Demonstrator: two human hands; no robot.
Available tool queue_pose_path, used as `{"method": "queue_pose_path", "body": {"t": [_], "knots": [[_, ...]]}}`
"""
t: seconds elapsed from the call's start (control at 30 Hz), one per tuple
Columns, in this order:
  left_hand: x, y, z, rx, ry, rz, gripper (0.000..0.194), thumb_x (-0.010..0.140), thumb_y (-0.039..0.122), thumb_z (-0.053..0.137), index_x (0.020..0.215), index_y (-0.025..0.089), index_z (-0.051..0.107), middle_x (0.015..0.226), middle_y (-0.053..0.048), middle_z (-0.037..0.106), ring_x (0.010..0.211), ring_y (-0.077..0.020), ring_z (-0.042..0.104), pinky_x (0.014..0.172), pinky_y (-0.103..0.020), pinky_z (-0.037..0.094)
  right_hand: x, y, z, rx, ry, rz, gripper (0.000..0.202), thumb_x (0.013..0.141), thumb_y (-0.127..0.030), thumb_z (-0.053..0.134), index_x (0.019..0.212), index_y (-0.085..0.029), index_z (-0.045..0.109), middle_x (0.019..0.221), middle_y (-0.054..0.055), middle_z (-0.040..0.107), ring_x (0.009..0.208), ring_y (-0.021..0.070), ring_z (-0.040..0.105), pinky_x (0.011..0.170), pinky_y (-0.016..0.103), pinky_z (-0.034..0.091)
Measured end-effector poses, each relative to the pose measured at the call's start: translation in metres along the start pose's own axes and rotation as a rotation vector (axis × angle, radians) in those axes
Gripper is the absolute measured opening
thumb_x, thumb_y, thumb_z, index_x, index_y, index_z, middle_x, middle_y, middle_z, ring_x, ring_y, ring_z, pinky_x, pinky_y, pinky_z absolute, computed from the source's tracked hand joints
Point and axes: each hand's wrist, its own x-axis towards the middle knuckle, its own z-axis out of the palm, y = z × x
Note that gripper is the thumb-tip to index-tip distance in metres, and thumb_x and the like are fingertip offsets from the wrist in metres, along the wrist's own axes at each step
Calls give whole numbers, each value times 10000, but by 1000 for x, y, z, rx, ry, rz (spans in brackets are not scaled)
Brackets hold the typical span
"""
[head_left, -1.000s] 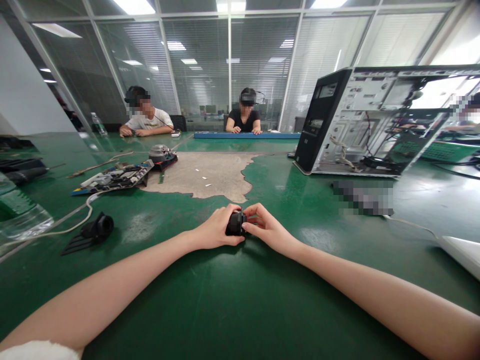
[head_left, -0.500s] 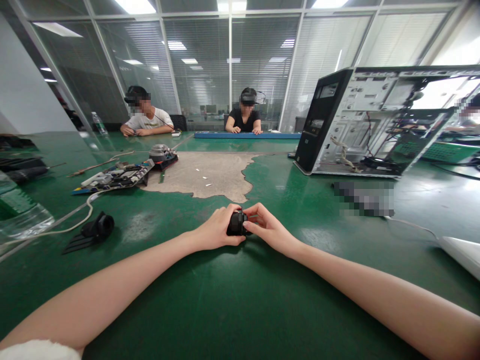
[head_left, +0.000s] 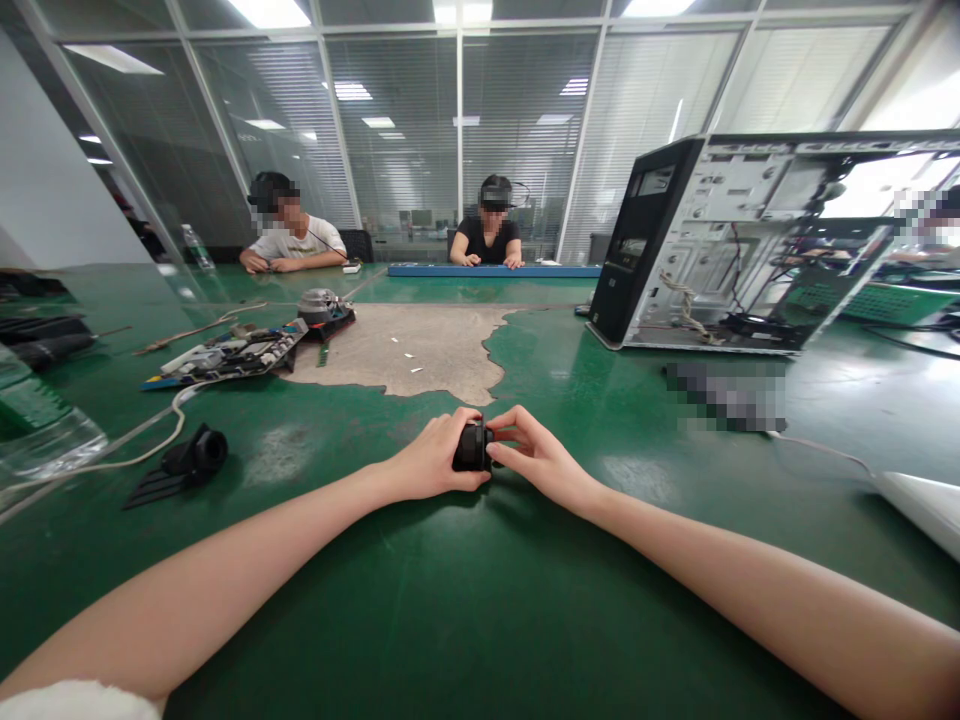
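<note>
A squat black cylindrical part [head_left: 470, 447] with a ridged rim sits just over the green table in front of me. My left hand [head_left: 435, 455] is wrapped round its left side, thumb and fingers closed on it. From the right, the fingertips and thumb of my right hand [head_left: 531, 455] pinch the part's right end, where a small dark tip shows beneath them. What exactly the part is, I cannot tell. To the left on the table lies a black plastic piece [head_left: 196, 455] with a round opening and flat prongs.
An opened computer case [head_left: 660, 250] stands at the right rear. At left are a circuit board [head_left: 232, 355], a fan-like cooler [head_left: 324, 312], a pale cable [head_left: 180, 410] and a clear bottle [head_left: 45, 420]. Two people sit across the table, behind a blue bar [head_left: 487, 271].
Almost nothing differs. Both hands keep their hold on the black part, and the view has shifted very slightly.
</note>
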Motion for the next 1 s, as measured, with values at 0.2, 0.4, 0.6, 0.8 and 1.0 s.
{"method": "queue_pose_path", "body": {"t": [0.2, 0.4, 0.6, 0.8, 1.0], "knots": [[0, 1, 0, 3, 3, 0, 580, 650, 358, 648, 1120, 187, 353, 1008, -76, 509, 887, -250, 502, 748, -373, 412, 2, 2, 1, -76, 33, 16, 229, 771, -249, 556, 984, -208, 484, 1010, 40, 550, 958, 174, 557, 829, 363, 473], [0, 1, 0, 5, -4, 0, 573, 653, 360, 643, 1116, 187, 353, 1000, -76, 509, 877, -247, 500, 736, -362, 409, -1, 2, 1, -47, -23, -48, 240, 753, -203, 573, 968, -211, 468, 1006, 38, 542, 1022, 186, 529, 794, 334, 499], [0, 0, 1, 20, 8, -5, 568, 653, 363, 641, 1110, 195, 349, 985, -64, 507, 862, -243, 503, 732, -359, 410, -1, 6, 1, -50, 6, -71, 166, 783, -245, 548, 931, -216, 477, 982, 23, 519, 996, 172, 544, 818, 333, 498], [0, -1, 2, 15, 7, -6, 577, 648, 364, 649, 1114, 201, 350, 994, -63, 510, 874, -244, 507, 739, -363, 414, 1, 5, 1, -98, 26, -14, 255, 769, -235, 560, 1006, -215, 469, 1032, 46, 543, 976, 176, 557, 820, 354, 495], [0, -1, 1, 12, 1, -5, 581, 647, 361, 648, 1120, 197, 353, 994, -66, 510, 870, -245, 506, 733, -359, 411, -2, 2, 1, -79, -8, -63, 220, 761, -192, 558, 959, -213, 465, 1003, 37, 542, 1029, 185, 534, 778, 320, 513]]}}
